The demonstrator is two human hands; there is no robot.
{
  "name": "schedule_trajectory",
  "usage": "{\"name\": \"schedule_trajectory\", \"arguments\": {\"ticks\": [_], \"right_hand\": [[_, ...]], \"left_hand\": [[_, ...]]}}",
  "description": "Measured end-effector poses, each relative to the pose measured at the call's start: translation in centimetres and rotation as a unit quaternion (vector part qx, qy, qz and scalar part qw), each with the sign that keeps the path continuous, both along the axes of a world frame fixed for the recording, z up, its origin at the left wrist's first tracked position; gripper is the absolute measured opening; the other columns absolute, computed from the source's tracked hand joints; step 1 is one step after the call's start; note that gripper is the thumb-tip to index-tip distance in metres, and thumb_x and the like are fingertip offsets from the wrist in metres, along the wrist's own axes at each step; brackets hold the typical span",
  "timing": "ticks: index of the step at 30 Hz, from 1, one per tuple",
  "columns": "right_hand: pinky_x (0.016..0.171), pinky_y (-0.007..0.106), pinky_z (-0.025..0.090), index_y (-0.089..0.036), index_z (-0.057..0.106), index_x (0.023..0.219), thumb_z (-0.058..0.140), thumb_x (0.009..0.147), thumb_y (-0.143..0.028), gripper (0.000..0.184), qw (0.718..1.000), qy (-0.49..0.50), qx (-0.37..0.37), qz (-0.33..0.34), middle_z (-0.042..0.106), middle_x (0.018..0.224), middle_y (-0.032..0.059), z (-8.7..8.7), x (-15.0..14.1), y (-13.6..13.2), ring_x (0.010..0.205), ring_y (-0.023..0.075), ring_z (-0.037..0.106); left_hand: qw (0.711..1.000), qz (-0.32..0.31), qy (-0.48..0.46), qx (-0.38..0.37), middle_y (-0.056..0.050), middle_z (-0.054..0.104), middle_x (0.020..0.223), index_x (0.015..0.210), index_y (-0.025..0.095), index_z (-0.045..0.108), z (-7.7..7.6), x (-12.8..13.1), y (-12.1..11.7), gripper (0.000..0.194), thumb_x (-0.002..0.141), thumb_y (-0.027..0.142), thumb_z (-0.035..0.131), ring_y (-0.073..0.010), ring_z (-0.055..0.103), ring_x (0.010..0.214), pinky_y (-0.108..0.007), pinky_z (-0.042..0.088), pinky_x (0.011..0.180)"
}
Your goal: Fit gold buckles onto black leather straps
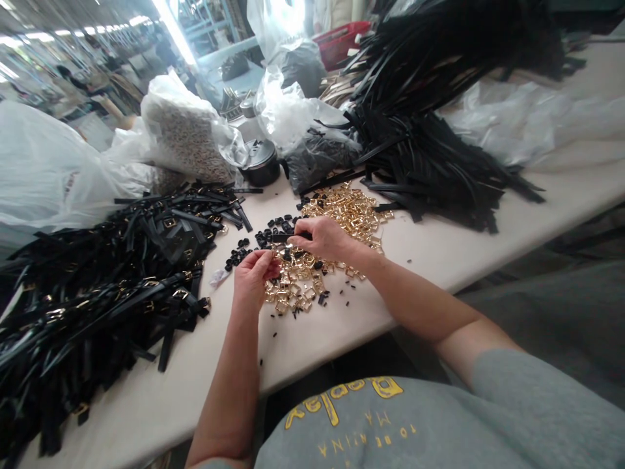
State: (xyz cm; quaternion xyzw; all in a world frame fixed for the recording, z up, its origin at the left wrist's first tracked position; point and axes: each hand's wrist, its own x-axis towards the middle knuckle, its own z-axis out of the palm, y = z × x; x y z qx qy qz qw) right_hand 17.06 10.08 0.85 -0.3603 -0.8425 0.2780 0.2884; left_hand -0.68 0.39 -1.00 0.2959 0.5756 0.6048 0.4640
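My right hand (326,238) is closed around a short black strap (279,239), whose end points left over the pile. Just below and left of it, my left hand (254,271) is pinched, thumb against fingers; what sits between the fingertips is too small to make out. Both hands are above a heap of gold buckles (344,212) that spreads under and behind them. Small black loops (276,227) lie in a cluster along the heap's left side, partly hidden by my hands.
Black straps with gold buckles (146,260) are piled on the left of the table (390,296). Plain black straps (434,163) lie in a thick stack at back right. Filled plastic bags (188,130), a black lidded pot (261,163) and a red basket (339,44) stand behind.
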Motion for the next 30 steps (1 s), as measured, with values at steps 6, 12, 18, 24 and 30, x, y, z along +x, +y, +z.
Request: {"name": "schedule_trajectory", "arguments": {"ticks": [6, 12, 18, 24, 30], "right_hand": [[0.064, 0.027, 0.032, -0.015, 0.062, 0.075, 0.062, 0.089, -0.031, 0.021, 0.997, 0.075, 0.028, -0.018, 0.055, 0.067, -0.0010, 3.3, 2.0, -2.2, 0.064, 0.0105, 0.044], [0.052, 0.023, 0.031, -0.016, 0.058, 0.072, 0.061, 0.088, -0.037, 0.026, 0.974, 0.180, -0.134, 0.016, 0.053, 0.060, -0.0034, 3.0, 4.5, -8.1, 0.052, 0.0073, 0.041], [0.042, 0.021, 0.031, -0.016, 0.061, 0.081, 0.072, 0.076, -0.047, 0.033, 0.901, 0.296, -0.316, 0.019, 0.054, 0.060, -0.0057, 0.5, 4.0, -13.5, 0.045, 0.0054, 0.040], [0.041, 0.020, 0.028, -0.015, 0.060, 0.070, 0.077, 0.073, -0.042, 0.031, 0.889, 0.323, -0.325, 0.001, 0.052, 0.058, -0.0058, -0.3, 3.4, -15.7, 0.046, 0.0041, 0.039], [0.037, 0.020, 0.020, -0.016, 0.059, 0.077, 0.078, 0.070, -0.054, 0.043, 0.786, 0.444, -0.429, 0.020, 0.053, 0.059, -0.0069, -1.1, 3.4, -16.3, 0.041, 0.0026, 0.036]], "left_hand": [[0.999, -0.024, -0.030, 0.039, 0.000, 0.066, 0.063, 0.082, 0.015, 0.075, 1.9, 0.6, -1.8, 0.040, 0.053, 0.039, 0.091, -0.0082, 0.058, 0.052, -0.019, 0.050, 0.051], [0.997, -0.040, -0.048, 0.051, 0.000, 0.066, 0.065, 0.077, 0.017, 0.075, 3.0, 1.9, -5.2, 0.037, 0.055, 0.040, 0.092, -0.0068, 0.057, 0.052, -0.017, 0.048, 0.050], [0.996, -0.068, 0.013, 0.056, -0.001, 0.069, 0.068, 0.081, 0.017, 0.074, 2.5, 4.2, -8.8, 0.033, 0.061, 0.039, 0.089, -0.0082, 0.059, 0.054, -0.020, 0.050, 0.055], [0.994, -0.071, 0.040, 0.078, 0.000, 0.069, 0.071, 0.085, 0.018, 0.072, 2.1, 6.2, -10.3, 0.031, 0.067, 0.040, 0.086, -0.0095, 0.060, 0.055, -0.023, 0.051, 0.059], [0.994, -0.068, 0.000, 0.089, 0.001, 0.067, 0.069, 0.081, 0.019, 0.069, 2.0, 8.0, -11.1, 0.032, 0.064, 0.039, 0.086, -0.0085, 0.058, 0.056, -0.022, 0.048, 0.058]]}}
